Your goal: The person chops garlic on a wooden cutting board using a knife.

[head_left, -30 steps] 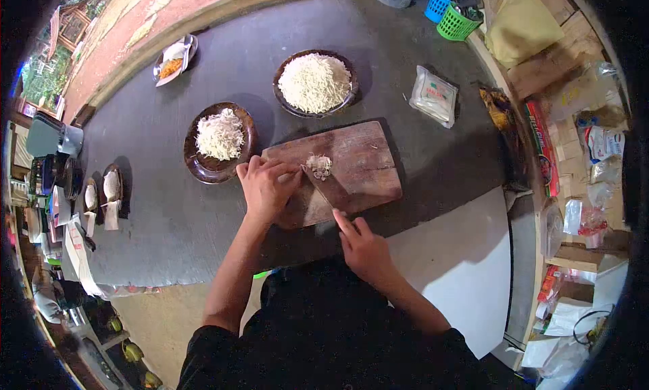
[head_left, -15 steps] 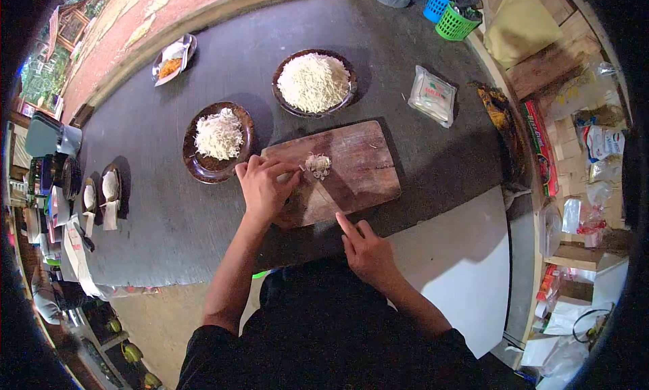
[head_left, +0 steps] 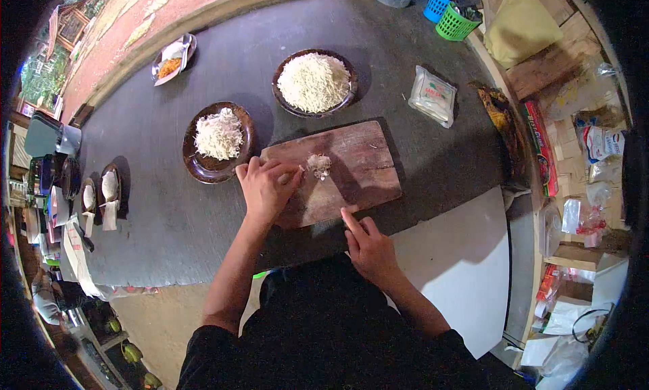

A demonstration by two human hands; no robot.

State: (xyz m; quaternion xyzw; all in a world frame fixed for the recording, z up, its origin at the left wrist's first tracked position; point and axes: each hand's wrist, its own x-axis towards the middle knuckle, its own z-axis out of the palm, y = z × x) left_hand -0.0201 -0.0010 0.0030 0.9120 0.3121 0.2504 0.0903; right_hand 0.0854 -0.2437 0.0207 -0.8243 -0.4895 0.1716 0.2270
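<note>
A wooden cutting board lies on the dark table in front of me, slightly turned. On it sits a small heap of pale chopped pieces, their kind too small to make out. My left hand is over the board's left side, its fingertips pinched together close to the heap. What they hold is mostly hidden. In my right hand, at the board's near edge, is a knife, the index finger stretched along it. The thin blade points toward the heap and shows only faintly.
Beyond the board stand two brown plates of pale shreds, one large and one smaller. A plastic packet lies at the right. A plate with orange food is far left; two small dishes sit nearer. Baskets stand far right.
My right hand has drawn back slightly toward me and to the right with the knife. My left hand has stayed nearly in place.
</note>
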